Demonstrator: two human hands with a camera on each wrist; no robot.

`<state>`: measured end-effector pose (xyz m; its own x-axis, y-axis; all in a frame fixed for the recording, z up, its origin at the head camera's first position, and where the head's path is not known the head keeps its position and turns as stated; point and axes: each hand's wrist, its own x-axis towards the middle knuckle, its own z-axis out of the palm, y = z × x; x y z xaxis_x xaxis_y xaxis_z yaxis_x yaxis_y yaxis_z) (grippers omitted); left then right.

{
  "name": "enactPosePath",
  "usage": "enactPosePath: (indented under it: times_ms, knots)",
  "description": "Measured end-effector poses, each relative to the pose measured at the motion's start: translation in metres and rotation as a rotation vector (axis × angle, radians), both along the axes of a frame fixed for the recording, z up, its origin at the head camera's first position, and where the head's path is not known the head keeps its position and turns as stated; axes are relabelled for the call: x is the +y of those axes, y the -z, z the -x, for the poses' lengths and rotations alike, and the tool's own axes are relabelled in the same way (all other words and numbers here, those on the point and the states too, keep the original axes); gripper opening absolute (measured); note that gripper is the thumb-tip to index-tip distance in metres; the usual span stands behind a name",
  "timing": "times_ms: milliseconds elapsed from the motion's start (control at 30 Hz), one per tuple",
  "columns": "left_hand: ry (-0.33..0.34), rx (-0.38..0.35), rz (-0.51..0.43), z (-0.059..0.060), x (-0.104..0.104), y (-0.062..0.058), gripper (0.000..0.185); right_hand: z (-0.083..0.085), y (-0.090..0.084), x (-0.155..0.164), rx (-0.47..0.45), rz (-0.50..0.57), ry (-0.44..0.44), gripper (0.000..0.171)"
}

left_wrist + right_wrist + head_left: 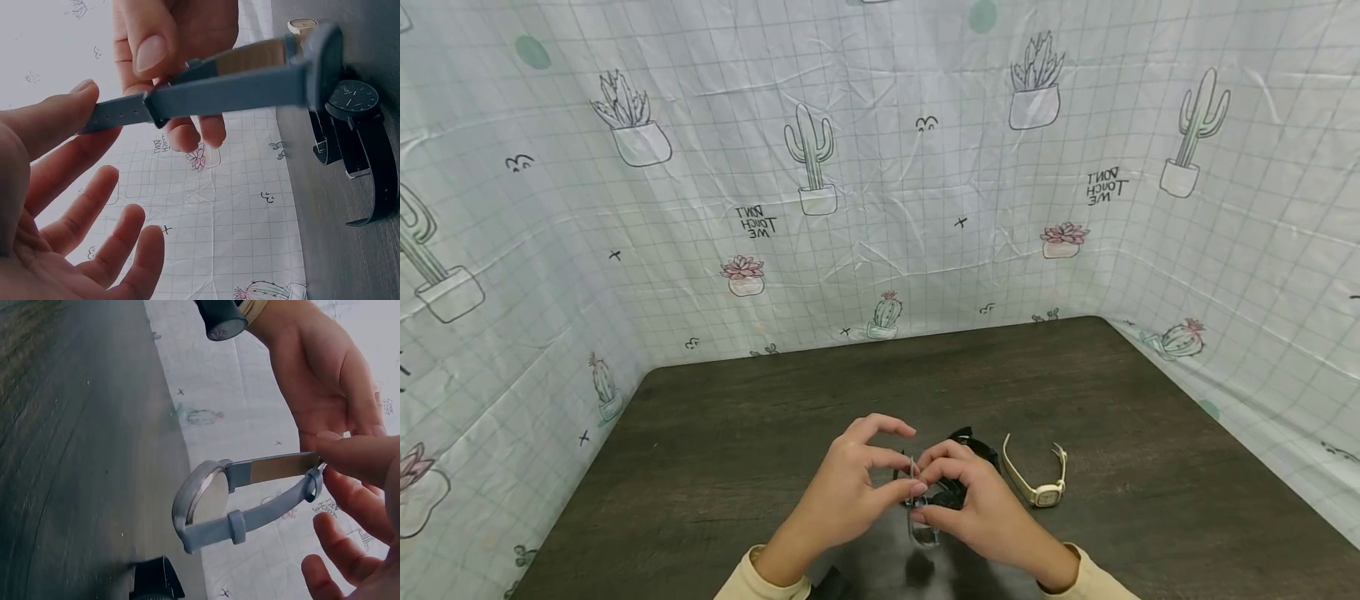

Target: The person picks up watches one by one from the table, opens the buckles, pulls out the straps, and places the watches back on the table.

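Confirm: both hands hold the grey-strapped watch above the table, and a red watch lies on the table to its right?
Not quite. The watch on the table to the right is cream, not red; the head view shows it. Both hands, left hand and right hand, do hold the grey-strapped watch.

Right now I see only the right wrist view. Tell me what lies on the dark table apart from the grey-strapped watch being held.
Observer: A cream wristwatch with a squarish case lies on the dark wooden table, apart from the right hand and on its right.
Operator: Report what is under the hands.
Observer: A black wristwatch with a round black dial lies on the table, its strap unbuckled.
Operator: Describe the grip on the strap.
Observer: The left hand touches the holed free end of the grey-strapped wristwatch with one of its fingers. The right hand pinches the strap near the buckle.
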<state>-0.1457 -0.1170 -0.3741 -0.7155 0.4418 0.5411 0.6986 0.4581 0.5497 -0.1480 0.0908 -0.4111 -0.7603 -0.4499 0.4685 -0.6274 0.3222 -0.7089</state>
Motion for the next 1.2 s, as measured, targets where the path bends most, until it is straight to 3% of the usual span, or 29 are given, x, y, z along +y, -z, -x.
enactPosePath:
  times_ms: [167, 333, 633, 733, 800, 1033, 1200]
  knots:
    - [-0.001, 0.001, -0.025, 0.0, -0.001, 0.0, 0.012, 0.0, -0.001, -0.003, -0.038, 0.045, -0.01, 0.014]
    - [0.001, -0.01, -0.027, 0.001, -0.002, -0.001, 0.009, 0.004, 0.0, -0.004, -0.1, 0.082, -0.082, 0.012]
    - [0.024, -0.015, -0.021, 0.004, -0.005, 0.0, 0.012, 0.011, 0.001, -0.005, -0.352, 0.219, -0.271, 0.013]
    - [0.021, -0.008, -0.023, 0.004, -0.007, 0.0, 0.011, 0.013, 0.002, -0.004, -0.395, 0.261, -0.301, 0.014]
    - [0.018, -0.004, -0.021, 0.004, -0.008, 0.0, 0.012, 0.013, 0.003, -0.003, -0.363, 0.253, -0.286, 0.015]
    - [-0.017, -0.022, -0.03, 0.004, -0.008, -0.001, 0.013, 0.012, 0.015, 0.0, -0.1, 0.099, -0.118, 0.019]
    - [-0.026, -0.024, -0.054, 0.003, -0.008, 0.0, 0.011, 0.01, 0.019, 0.0, -0.103, 0.038, -0.074, 0.021]
